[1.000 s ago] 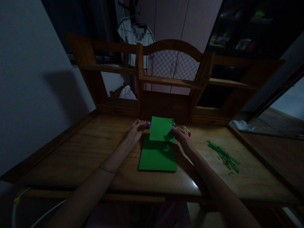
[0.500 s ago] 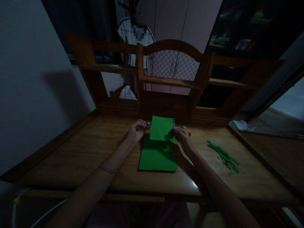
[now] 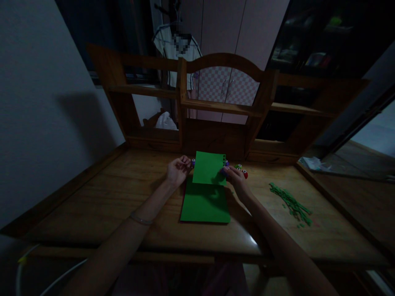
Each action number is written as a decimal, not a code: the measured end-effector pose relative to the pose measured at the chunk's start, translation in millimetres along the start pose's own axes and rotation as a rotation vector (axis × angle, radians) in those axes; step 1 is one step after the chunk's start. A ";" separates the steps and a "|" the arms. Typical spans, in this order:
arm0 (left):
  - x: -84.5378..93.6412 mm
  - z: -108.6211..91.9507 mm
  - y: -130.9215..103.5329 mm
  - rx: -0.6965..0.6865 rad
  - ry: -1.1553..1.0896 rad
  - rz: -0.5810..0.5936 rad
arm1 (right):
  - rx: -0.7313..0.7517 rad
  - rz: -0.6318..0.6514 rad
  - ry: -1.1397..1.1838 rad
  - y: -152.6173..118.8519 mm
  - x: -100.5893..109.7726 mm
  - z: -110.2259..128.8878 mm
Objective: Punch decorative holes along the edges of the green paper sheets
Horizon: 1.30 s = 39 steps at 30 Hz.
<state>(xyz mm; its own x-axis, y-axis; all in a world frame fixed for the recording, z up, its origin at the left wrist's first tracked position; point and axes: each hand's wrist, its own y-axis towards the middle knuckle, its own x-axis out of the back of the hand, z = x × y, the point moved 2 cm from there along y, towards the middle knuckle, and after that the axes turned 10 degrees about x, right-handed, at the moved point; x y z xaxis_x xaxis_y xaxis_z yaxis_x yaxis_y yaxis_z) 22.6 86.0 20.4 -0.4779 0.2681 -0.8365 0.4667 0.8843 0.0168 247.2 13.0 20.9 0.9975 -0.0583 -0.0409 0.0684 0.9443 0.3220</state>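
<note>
A green sheet of paper (image 3: 209, 167) stands raised above a second green sheet (image 3: 205, 203) lying on the desk. Small dark squares, like punched holes, run down the upper part of its right edge. My right hand (image 3: 235, 177) pinches that edge, gripping a small purple hole punch (image 3: 225, 170) that is partly hidden by my fingers. Left of the sheet, my left hand (image 3: 178, 169) has its fingers curled closed; whether anything is in them is hidden. Just beyond those fingertips is a purple figure with a white eye (image 3: 193, 162).
Small eyed pieces, one green (image 3: 238, 166) and one red (image 3: 245, 174), sit behind my right hand. A heap of thin green strips (image 3: 290, 201) lies on the right of the wooden desk (image 3: 123, 197). A wooden shelf (image 3: 216, 105) rises along the back.
The raised green sheet has shifted slightly left and down, with my right hand following it. Slightly more of the dark squares shows along its edge. My left hand has barely moved.
</note>
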 end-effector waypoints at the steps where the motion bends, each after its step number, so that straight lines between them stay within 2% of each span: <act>1: -0.2 -0.2 -0.2 0.003 0.000 -0.009 | 0.006 0.008 -0.015 -0.3 -0.2 0.2; 9: 2.5 -1.3 0.2 0.015 0.062 0.035 | 0.066 0.089 -0.073 -4.9 -5.0 10.6; 15: 2.6 0.1 0.7 0.017 0.067 -0.021 | 0.068 0.089 -0.081 -6.0 -7.6 15.8; 22: 2.3 0.9 0.6 0.042 0.077 -0.008 | 0.086 0.100 -0.072 -6.4 -7.1 15.6; 28: 0.7 1.5 0.8 0.038 0.085 0.043 | 0.091 0.068 -0.098 -4.4 -5.1 12.7; 33: -3.2 2.3 -1.1 0.031 0.064 0.028 | 0.097 0.022 -0.152 -5.9 -3.1 16.4; 39: 1.4 0.5 -0.2 0.046 0.027 0.059 | 0.094 0.011 -0.183 -7.4 -3.1 19.1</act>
<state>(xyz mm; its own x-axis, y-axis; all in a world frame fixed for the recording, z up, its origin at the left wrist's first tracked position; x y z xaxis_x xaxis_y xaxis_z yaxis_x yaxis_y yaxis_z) 22.2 86.1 18.9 -0.4681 0.3297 -0.8199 0.5283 0.8482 0.0395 244.0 -0.1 36.7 0.9846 -0.1137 0.1327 0.0501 0.9113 0.4087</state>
